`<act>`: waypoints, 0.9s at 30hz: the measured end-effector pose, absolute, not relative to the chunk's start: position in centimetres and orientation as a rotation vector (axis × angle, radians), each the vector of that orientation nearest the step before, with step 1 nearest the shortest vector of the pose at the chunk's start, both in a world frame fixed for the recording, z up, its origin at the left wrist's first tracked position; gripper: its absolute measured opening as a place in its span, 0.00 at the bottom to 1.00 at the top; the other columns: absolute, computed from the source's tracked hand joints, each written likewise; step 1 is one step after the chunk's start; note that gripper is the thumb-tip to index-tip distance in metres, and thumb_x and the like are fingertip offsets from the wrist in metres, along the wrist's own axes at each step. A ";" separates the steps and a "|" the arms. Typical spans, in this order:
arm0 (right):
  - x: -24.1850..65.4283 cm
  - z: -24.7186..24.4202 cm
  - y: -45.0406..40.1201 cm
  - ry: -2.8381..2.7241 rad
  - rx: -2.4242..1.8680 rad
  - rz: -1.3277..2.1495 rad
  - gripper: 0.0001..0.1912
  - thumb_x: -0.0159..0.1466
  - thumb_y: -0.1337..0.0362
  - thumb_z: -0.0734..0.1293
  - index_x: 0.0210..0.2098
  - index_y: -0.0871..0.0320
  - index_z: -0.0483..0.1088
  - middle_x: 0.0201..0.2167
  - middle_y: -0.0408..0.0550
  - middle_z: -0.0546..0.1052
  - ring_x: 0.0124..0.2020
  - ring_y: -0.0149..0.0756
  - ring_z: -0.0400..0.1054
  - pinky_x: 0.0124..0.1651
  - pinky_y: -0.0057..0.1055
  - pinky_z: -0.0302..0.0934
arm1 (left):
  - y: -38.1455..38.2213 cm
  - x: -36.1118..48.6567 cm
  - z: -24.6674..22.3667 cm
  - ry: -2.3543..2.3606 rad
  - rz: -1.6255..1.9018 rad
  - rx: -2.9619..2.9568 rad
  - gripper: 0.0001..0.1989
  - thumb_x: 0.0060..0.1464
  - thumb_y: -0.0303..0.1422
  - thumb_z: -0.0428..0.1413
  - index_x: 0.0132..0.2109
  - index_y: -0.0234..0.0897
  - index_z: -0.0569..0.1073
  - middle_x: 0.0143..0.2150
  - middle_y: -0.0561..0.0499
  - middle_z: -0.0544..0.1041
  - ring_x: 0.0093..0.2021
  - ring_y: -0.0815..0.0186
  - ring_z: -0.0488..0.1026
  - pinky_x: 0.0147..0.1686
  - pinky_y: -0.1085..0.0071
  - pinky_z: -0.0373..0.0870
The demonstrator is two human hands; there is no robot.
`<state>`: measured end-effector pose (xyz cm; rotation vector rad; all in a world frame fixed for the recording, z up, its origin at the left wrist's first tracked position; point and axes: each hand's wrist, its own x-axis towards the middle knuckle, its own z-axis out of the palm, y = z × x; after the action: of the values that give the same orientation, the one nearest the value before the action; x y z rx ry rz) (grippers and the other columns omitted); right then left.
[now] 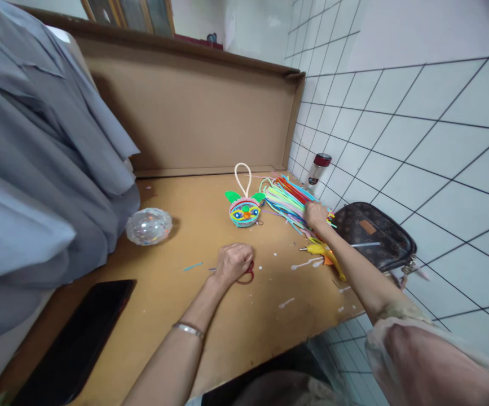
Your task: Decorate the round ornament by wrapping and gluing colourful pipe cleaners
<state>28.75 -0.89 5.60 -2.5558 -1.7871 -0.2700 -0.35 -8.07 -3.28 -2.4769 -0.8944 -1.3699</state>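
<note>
My left hand (233,262) is closed in a fist on the tabletop. Red-handled scissors (246,277) poke out from beneath it, and I cannot see whether the fingers grip anything. My right hand (315,215) reaches into a loose bundle of colourful pipe cleaners (284,197), its fingers closed on some at the near end. Between and beyond my hands stands a round ornament (245,213) with green ears, a bright face and a cream loop on top. Below my right forearm lies a yellow glue gun (326,254), its nozzle pointing left.
A clear faceted ball (149,226) sits at the left, beside a person's grey clothing (49,146). A black phone (79,338) lies front left. Along the tiled wall are a brown bag (371,231) and a red-capped bottle (318,169). A cardboard panel (193,107) closes the back.
</note>
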 end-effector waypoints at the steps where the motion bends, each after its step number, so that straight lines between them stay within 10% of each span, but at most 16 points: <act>1: 28.9 5.5 -0.7 -1.781 -2.566 -0.257 0.18 0.63 0.74 0.60 0.47 0.64 0.77 0.49 0.66 0.78 0.52 0.47 0.73 0.51 0.36 0.63 | -8.0 -0.4 -3.3 -0.897 -1.361 -2.486 0.16 0.54 0.21 0.51 0.20 0.38 0.63 0.18 0.55 0.66 0.20 0.71 0.60 0.25 0.73 0.53; 27: 30.5 6.1 1.6 -1.842 -2.271 -0.195 0.20 0.64 0.71 0.58 0.49 0.60 0.78 0.52 0.58 0.76 0.52 0.46 0.67 0.50 0.32 0.59 | -8.0 -0.8 -3.2 -0.972 -1.305 -2.532 0.18 0.59 0.25 0.51 0.20 0.38 0.63 0.18 0.55 0.65 0.21 0.71 0.61 0.26 0.72 0.54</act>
<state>30.45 1.63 6.05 -2.2715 -1.8424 -0.1955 -0.79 -7.98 -3.15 -2.5316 -0.9722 -1.3046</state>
